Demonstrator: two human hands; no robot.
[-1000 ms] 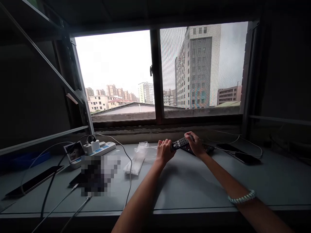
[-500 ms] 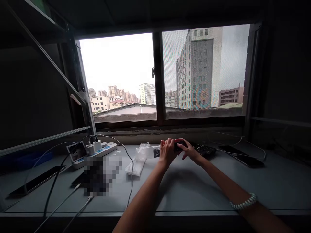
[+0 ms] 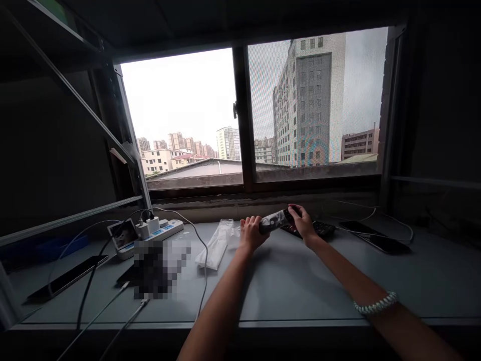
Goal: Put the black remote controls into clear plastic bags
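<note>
Both my arms reach out over a grey table (image 3: 285, 286) towards the window. My left hand (image 3: 251, 233) is closed round the left end of a black remote control (image 3: 273, 221), and my right hand (image 3: 301, 222) grips its right end. The remote is held just above the table and looks partly covered by a clear plastic sleeve. Another dark remote (image 3: 319, 228) lies on the table behind my right hand. Clear plastic bags (image 3: 216, 245) lie just left of my left hand. A beaded bracelet (image 3: 376, 303) sits on my right wrist.
A white power strip (image 3: 154, 231) with chargers and cables sits at the back left beside a small picture card (image 3: 122, 234). Dark phones lie at the left (image 3: 63, 281) and the back right (image 3: 372, 238). A metal shelf frame (image 3: 124, 150) stands left; the window sill runs behind.
The remote was turned end-on between my hands half a second ago and is now held lengthwise again, with a shiny plastic cover over its left part. The view shifted slightly.
</note>
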